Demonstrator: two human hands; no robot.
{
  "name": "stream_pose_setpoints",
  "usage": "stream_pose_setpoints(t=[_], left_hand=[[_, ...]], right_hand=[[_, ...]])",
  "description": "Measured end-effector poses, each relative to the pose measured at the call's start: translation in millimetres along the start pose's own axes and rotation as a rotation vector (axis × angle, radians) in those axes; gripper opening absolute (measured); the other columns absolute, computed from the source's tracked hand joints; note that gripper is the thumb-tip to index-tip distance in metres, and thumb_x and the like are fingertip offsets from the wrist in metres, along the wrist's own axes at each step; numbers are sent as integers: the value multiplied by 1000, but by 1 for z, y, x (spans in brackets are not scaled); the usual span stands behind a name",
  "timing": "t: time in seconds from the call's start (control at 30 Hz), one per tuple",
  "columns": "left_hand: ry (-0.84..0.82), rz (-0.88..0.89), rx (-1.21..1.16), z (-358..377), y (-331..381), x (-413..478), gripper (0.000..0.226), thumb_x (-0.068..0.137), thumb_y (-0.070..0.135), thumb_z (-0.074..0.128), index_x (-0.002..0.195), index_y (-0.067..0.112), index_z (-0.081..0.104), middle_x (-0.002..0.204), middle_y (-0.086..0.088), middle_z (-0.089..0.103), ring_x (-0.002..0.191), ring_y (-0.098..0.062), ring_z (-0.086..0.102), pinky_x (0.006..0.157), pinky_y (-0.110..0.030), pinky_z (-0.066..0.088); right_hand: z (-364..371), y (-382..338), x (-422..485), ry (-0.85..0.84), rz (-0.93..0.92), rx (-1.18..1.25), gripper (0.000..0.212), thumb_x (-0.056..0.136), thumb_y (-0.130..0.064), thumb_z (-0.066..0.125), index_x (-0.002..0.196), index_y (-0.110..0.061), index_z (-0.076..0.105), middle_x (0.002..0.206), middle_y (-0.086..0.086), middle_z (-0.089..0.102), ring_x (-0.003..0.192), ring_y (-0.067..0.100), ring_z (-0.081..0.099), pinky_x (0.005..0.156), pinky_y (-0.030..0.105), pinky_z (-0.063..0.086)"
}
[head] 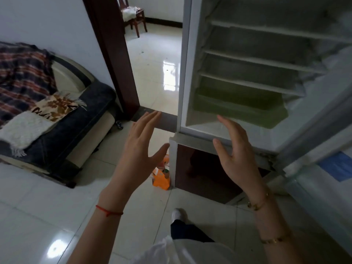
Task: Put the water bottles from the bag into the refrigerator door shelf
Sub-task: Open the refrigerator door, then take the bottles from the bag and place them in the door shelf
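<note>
Before the open refrigerator [238, 73], left hand [141, 145] and right hand [236, 151] spread wide, empty.

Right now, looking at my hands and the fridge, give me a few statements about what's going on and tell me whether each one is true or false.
1. Both hands are empty. True: the left hand and right hand are open with fingers spread.
2. The upper refrigerator compartment stands open. True.
3. Water bottles already fill the interior shelves. False: the shelves that show are bare.
4. An orange bag sits on the floor by the fridge's lower corner. True.
5. The left wrist wears a gold bracelet. False: it wears a red string; the gold bracelet is on the right.
6. The sofa is right of the fridge. False: it is left.
</note>
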State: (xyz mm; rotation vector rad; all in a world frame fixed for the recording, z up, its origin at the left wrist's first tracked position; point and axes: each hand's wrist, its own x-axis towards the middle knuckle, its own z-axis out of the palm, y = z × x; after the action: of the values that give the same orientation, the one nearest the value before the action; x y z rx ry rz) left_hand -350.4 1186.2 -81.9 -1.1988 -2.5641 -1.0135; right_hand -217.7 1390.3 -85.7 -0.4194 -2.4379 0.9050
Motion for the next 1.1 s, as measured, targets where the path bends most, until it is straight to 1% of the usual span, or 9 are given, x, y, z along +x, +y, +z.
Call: stream_pose_setpoints(t=[0.2,0.3,0.43,0.57,0.67,0.73,0.87,0.97,1.1], left_hand=[[-16,-137,14,7,-36,31,73,88,33,63,151,26,28,156,5,32,144,-13,31,116,-36,33],[7,-207,18,11,-53,40,71,89,33,63,151,26,30,153,4,37,139,-13,38,113,-31,35],[-2,-278,8,18,-83,48,67,89,31,63,149,23,34,149,1,43,134,-14,42,110,-32,39],[-52,-360,-4,23,-124,59,64,90,33,61,148,25,35,147,2,44,132,-13,44,107,-25,36],[-88,-408,-42,25,-158,71,61,91,31,61,146,23,38,146,-1,47,132,-16,46,108,-32,41],[-100,-422,-71,25,-183,83,57,91,28,61,144,20,41,143,-2,50,129,-17,49,107,-36,43],[-191,-445,-92,30,-236,111,54,92,27,60,143,20,43,142,-1,51,128,-16,49,108,-33,41],[-287,-473,-136,44,-279,125,52,91,26,60,141,20,45,141,-1,52,124,-15,52,104,-31,43],[-405,-635,-281,69,-327,136,52,89,24,64,138,14,50,136,-4,57,118,-18,58,96,-28,47]], right_hand=[[40,5,57,-148,-29,118,49,97,-21,51,144,-19,37,148,-4,41,136,2,36,102,-5,23],[63,6,79,-241,-30,163,47,98,-21,49,144,-20,38,148,-6,41,134,-1,36,98,-6,26],[98,10,101,-365,12,225,45,99,-21,46,143,-24,38,148,-11,40,134,-5,34,101,-3,29],[138,16,121,-464,93,195,42,100,-21,45,142,-22,40,147,-7,42,134,1,36,90,-12,27],[168,21,136,-493,132,144,42,100,-22,45,142,-21,40,147,-5,43,135,7,40,83,-13,29],[188,22,146,-490,162,114,42,100,-23,44,142,-21,41,146,-5,43,135,7,40,83,-10,31],[229,19,164,-470,289,102,41,101,-24,42,142,-22,40,148,-6,41,134,4,38,96,6,31],[268,22,175,-444,389,107,40,101,-23,42,141,-21,41,147,-4,43,136,11,40,102,15,33],[316,38,185,-443,544,96,38,102,-20,40,139,-18,43,145,0,44,135,15,41,103,20,32]])
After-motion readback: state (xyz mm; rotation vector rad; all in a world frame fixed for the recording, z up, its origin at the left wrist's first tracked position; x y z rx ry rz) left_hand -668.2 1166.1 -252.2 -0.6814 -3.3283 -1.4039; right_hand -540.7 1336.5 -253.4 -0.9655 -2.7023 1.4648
